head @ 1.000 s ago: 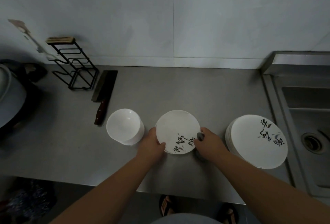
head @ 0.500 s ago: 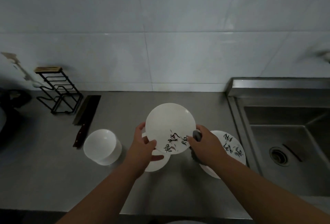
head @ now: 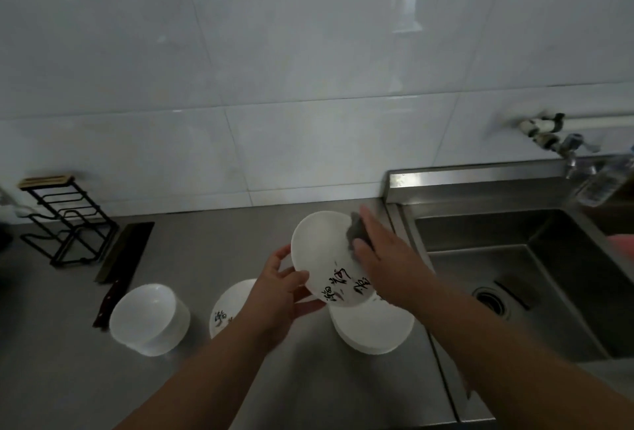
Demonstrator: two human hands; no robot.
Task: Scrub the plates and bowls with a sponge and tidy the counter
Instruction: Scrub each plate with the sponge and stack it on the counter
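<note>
The fingers [head: 278,255] of the left hand [head: 281,289] curl round the lower left rim of a white plate [head: 320,251], with the thumb lying across its face and the other fingers behind and beneath it. The plate is lifted off the steel counter [head: 68,378] and tilted, its face turned toward the person, and black brushed lettering runs along its lower edge. The fingers [head: 368,224] of the right hand [head: 380,268] lie nearly straight and flat, pressing a dark grey sponge [head: 356,232] against the upper right part of the plate's face. How the right thumb sits cannot be made out. Directly below the right hand, a stack of white plates [head: 370,330] rests on the counter. Just below and left of the left fingers lies another plate [head: 228,306] with lettering, partly covered by the left wrist. Further left of it stand stacked white bowls [head: 147,320]. Beyond the bowls, a cleaver [head: 123,258] with a dark wooden handle lies flat, and a black wire rack [head: 65,220] stands near the white tiled wall [head: 308,69]. To the right of the right fingers, a steel sink [head: 514,258] drops away, its drain [head: 490,302] visible, with a tap [head: 571,146] on the wall above it.
</note>
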